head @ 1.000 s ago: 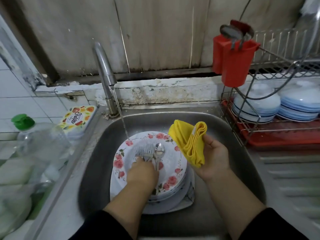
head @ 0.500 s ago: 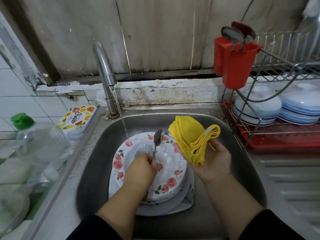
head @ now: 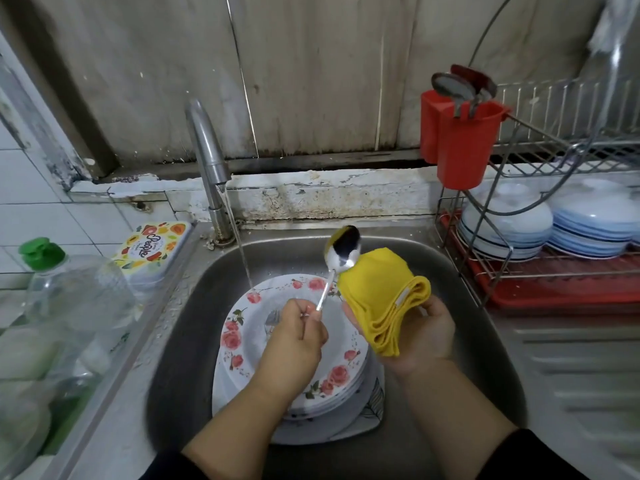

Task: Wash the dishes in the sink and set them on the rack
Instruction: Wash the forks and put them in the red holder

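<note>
L hand [head: 298, 336] fisted, spoon [head: 341, 252] upright by cloth [head: 381, 299].

Both forearms reached forward, dark sleeves pushed back. The left hand [head: 294, 337] was closed in a fist, knuckles up. The right hand [head: 420, 336] lay palm up, fingers curled.

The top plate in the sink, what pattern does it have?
White with red-pink roses and green leaves around the rim of the top plate, seen in the head view.

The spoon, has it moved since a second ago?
Yes. The spoon lay on the plate; the left hand has raised it upright, bowl now beside the cloth.
</note>
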`<state>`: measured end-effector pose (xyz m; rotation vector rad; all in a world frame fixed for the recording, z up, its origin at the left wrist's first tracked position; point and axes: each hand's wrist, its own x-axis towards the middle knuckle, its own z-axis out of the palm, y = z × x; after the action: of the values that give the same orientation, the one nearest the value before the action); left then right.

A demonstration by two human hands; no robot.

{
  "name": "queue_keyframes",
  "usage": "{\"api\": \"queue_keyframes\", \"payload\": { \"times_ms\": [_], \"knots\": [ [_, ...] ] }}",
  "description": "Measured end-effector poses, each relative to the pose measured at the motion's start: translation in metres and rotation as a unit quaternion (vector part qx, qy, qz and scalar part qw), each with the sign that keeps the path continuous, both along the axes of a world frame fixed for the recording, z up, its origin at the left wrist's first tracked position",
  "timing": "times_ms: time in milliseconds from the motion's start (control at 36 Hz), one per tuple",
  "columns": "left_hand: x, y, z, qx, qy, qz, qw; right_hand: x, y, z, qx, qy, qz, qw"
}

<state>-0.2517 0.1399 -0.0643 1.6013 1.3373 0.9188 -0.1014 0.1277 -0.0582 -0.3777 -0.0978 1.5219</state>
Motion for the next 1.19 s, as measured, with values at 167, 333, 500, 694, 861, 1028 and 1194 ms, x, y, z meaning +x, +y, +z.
{"api": "queue_keyframes", "payload": {
  "times_ms": [167,333,500,694,861,1028,1194],
  "knots": [
    [0.005,-0.01,0.008,-0.039,-0.006,-0.128,0.991,-0.01,0.004,0.002,0.025,-0.095,0.046,0.994],
    [-0.001,-0.007,0.004,-0.069,0.011,-0.16,0.985,-0.016,0.012,-0.006,-0.054,-0.25,-0.014,0.967],
    [-0.014,0.002,0.01,-0.1,0.04,-0.178,0.978,-0.005,0.012,0.0,-0.058,-0.307,-0.02,0.95],
    [-0.046,0.007,0.047,0.03,0.273,-0.209,0.938,0.014,0.0,0.004,-0.014,-0.476,0.079,0.876],
    [-0.045,0.003,0.08,0.134,0.476,-0.235,0.837,0.025,0.004,0.041,0.04,-0.872,0.18,0.453],
    [-0.028,-0.006,0.104,0.236,0.546,-0.195,0.78,-0.004,0.001,0.077,0.07,-0.978,0.135,0.145],
    [-0.043,-0.006,0.104,0.209,0.487,-0.221,0.819,0.007,-0.006,0.077,0.098,-0.914,0.178,0.351]
  ]
}}
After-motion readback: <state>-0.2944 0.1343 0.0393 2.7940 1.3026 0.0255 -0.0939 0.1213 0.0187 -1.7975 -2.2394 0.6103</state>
